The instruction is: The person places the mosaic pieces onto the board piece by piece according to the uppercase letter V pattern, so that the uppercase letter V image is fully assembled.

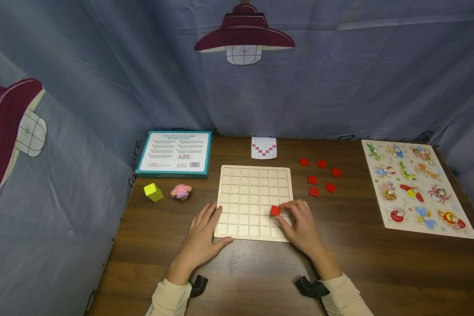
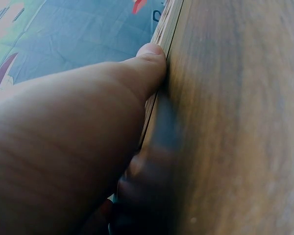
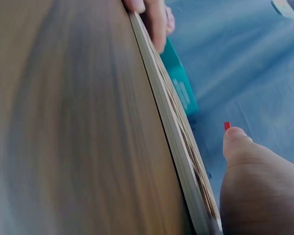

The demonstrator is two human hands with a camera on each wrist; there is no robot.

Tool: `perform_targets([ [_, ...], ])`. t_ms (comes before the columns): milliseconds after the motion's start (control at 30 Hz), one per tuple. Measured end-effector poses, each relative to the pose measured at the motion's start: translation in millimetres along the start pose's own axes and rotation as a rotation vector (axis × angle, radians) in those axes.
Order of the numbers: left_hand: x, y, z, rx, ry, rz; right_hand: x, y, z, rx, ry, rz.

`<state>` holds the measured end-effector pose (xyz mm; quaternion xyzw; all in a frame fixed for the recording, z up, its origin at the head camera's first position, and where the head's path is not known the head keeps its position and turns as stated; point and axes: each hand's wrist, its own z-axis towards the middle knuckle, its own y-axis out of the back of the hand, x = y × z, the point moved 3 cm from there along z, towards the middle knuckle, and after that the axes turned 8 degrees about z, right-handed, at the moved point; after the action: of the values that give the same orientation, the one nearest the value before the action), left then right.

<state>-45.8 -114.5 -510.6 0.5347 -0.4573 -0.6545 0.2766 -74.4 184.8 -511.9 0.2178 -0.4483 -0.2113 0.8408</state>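
Note:
A pale wooden grid board (image 1: 254, 193) lies at the middle of the brown table. My left hand (image 1: 209, 228) rests flat at the board's near left corner. Its thumb (image 2: 147, 68) presses against the board's edge (image 2: 167, 24). My right hand (image 1: 290, 216) pinches a red square tile (image 1: 275, 211) over a cell in the lower right of the grid. In the right wrist view the board's edge (image 3: 171, 127) runs across, with the red tile's tip (image 3: 227, 125) just above my thumb (image 3: 242, 152). Several loose red tiles (image 1: 320, 177) lie right of the board.
A small pattern card (image 1: 263, 147) with a red V lies behind the board. A teal box (image 1: 174, 152), a yellow cube (image 1: 153, 192) and a pink toy (image 1: 181, 192) sit at the left. An animal peg puzzle (image 1: 416, 186) fills the right side. Blue cloth walls surround the table.

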Motion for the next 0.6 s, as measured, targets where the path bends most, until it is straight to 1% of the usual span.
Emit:
perform_targets([
  [100, -0.2, -0.3, 0.1, 0.001, -0.001, -0.002, 6, -10, 1.7, 0.044, 0.015, -0.005],
  [200, 0.2, -0.5, 0.3, 0.009, 0.001, -0.004, 10, -16, 2.9, 0.064, 0.034, -0.010],
  [300, 0.4, -0.1, -0.1, 0.012, 0.004, -0.003, 14, -21, 4.1, 0.085, 0.037, -0.010],
  [400, 0.4, 0.1, -0.4, 0.009, 0.006, -0.005, 17, -26, 5.0, 0.127, 0.027, -0.020],
  [600, 0.2, -0.9, 0.2, 0.011, 0.004, -0.001, 22, -30, 6.6, 0.178, 0.048, -0.063],
])
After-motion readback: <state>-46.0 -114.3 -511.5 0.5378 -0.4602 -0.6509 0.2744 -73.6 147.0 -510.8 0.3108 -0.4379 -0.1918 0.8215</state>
